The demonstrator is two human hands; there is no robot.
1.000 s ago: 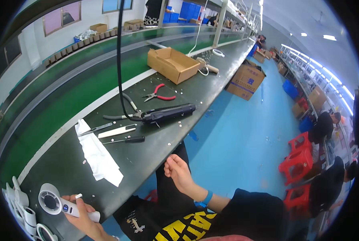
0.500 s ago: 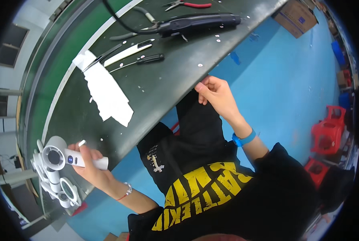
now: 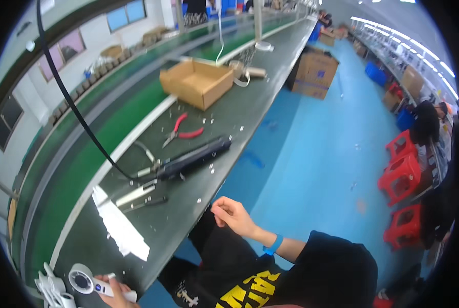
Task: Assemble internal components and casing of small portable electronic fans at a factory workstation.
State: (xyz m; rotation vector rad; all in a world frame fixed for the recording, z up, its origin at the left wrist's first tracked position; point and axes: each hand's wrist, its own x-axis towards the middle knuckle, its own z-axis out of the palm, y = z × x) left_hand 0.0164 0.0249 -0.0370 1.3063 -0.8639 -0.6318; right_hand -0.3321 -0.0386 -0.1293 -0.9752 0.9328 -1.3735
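My left hand (image 3: 115,296) is at the bottom left, closed around a small white tube (image 3: 108,290) lying on the dark bench (image 3: 188,215). The tube's tip rests beside a white round roll (image 3: 80,281). My right hand (image 3: 233,216) hovers at the bench's front edge above my lap, fingers curled with nothing visible in them. Ahead of it lie a long black tool (image 3: 194,158) on a black cable, two slim metal hand tools (image 3: 137,197) and a white paper sheet (image 3: 121,232).
Red-handled pliers (image 3: 181,134) and an open cardboard box (image 3: 196,82) sit farther along the bench, with small loose bits scattered about. A green conveyor belt (image 3: 81,159) runs on the left. On the blue floor stand a cardboard box (image 3: 314,75) and red stools (image 3: 403,172); a person (image 3: 427,121) sits at the right.
The view swung down toward my lap and back up along the bench. My left hand kept the white tube beside the roll. My right hand stayed near the bench edge.
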